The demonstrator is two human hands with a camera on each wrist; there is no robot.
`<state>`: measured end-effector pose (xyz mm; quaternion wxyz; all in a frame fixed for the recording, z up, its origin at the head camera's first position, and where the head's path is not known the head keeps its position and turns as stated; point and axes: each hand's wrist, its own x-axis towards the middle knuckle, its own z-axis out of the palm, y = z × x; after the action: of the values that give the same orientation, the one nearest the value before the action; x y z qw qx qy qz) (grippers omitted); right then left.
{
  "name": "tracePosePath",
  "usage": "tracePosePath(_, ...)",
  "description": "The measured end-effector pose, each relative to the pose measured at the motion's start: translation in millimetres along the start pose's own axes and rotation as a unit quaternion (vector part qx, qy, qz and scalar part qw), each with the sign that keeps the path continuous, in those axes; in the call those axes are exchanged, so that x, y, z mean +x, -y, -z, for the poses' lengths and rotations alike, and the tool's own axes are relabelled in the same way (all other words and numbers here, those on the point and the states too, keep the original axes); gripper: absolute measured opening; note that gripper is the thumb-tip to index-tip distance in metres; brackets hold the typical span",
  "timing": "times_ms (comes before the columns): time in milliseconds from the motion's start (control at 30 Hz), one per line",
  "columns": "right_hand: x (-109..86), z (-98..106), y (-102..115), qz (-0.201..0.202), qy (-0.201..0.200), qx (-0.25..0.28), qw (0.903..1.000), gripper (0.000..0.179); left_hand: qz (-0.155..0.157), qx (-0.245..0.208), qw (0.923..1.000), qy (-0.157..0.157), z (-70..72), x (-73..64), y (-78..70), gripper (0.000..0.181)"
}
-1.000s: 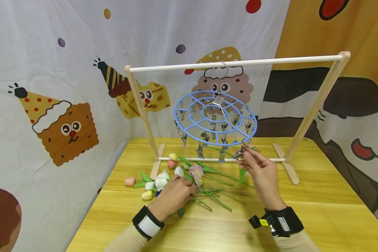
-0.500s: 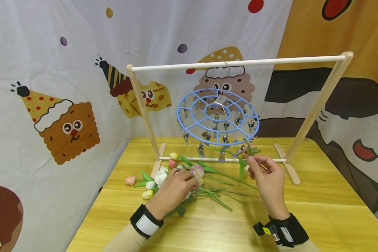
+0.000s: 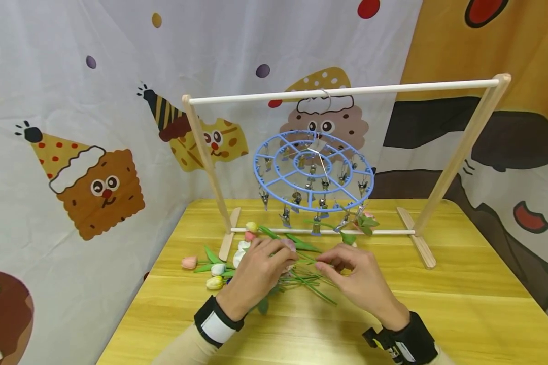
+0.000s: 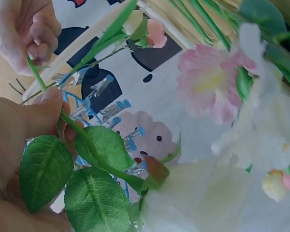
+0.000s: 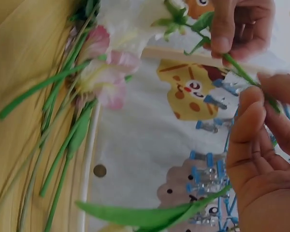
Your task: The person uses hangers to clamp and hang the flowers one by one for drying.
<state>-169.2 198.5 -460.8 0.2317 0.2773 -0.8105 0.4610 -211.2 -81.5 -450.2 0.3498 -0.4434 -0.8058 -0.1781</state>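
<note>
The bench (image 3: 484,304) is glossy grained wood, the stand (image 3: 458,152) smooth, matt wood. The hanger (image 3: 319,209) looks plastic, its clips (image 3: 316,226) shiny metal. The backdrop (image 3: 118,61) is creased matt cloth. The white flower (image 4: 198,198) looks like fabric, its leaves (image 4: 96,200) veined, its stem (image 5: 239,70) smooth plastic.

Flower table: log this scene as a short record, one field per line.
Left hand: left hand pinches the green stem of a white flower, nearer the bloom
Right hand: right hand pinches the same stem near its end
Hanger: round blue hanger with metal clips, hooked over the top bar
Support: wooden rack standing on the table
Lying on table: peach tulip, yellow tulip, more flowers and crossed stems
Backdrop: cartoon-printed cloth
Unclear: flowers behind the left hand, partly hidden
</note>
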Motion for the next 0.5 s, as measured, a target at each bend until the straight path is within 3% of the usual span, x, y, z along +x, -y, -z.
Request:
tracePosePath(133,3.2,-1.0,4.3,0.009,-0.025,0.021,0.9994,0.024,0.017,-0.036,0.9992,-0.005,-0.3,2.1,-1.8,0.019)
tracePosePath(500,20.5,13.2,21.9,0.05,-0.089,0.039,0.994,0.036,0.046,-0.11,0.9928,-0.015,4.2,3.8,4.9,0.044)
